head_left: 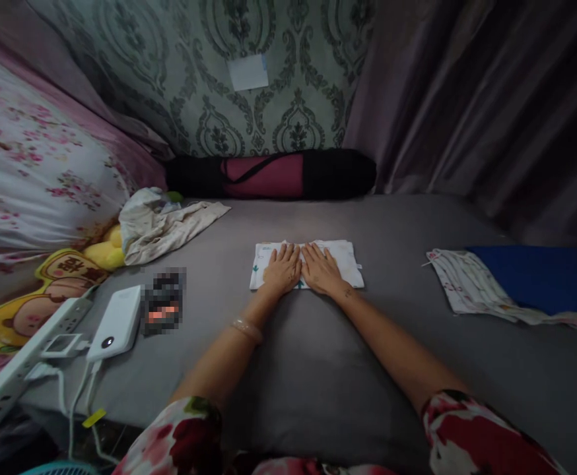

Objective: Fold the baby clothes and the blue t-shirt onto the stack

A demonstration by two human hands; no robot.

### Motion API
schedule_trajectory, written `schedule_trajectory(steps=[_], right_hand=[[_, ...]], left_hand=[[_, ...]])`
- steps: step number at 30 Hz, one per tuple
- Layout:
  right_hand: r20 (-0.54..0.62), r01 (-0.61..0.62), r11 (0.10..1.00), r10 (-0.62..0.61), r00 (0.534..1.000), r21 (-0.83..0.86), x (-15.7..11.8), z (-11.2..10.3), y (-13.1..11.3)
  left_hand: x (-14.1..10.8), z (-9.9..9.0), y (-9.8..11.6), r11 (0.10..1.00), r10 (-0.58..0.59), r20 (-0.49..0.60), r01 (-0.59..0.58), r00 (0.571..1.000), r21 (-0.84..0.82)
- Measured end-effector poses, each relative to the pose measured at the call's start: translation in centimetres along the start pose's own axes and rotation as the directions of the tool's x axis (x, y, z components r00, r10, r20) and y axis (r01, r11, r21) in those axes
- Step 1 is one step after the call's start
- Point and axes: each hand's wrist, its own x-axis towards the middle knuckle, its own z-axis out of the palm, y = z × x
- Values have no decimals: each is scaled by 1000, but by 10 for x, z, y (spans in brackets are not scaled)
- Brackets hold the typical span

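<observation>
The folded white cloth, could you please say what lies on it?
The left hand and right hand lie on the white cloth; any print beneath them is hidden.

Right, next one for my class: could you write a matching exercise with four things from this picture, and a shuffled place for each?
Things
1. White cloth
2. Long bag
3. Power bank
4. Bracelet

Places
A. Around the left forearm
B. At the foot of the patterned wall
C. Under the left hand and right hand
D. Beside the power strip

Pairs: 1-C, 2-B, 3-D, 4-A
</observation>
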Motion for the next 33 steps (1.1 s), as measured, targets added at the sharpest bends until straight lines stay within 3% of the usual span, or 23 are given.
schedule_trajectory(steps=[5,10,17,27,33], right_hand=[[64,-3,997,-2,998,78,3,-12,11],[-102,-79,996,82,991,32,-1,-17,26],[-93,-92,994,97,991,60,-9,1,34],[-91,-85,988,97,991,129,-13,-11,38],[-208,-178,982,186,960,57,-16,-21,44]], left_hand=[[-1,-3,-5,1000,23,-3,-23,1000,15],[-4,-5,-9,995,-71,-144,80,987,55],[-6,7,-19,999,-39,-99,43,994,33],[-20,4,-31,995,-75,-134,83,988,55],[-20,-4,-28,993,-78,-250,99,965,70]])
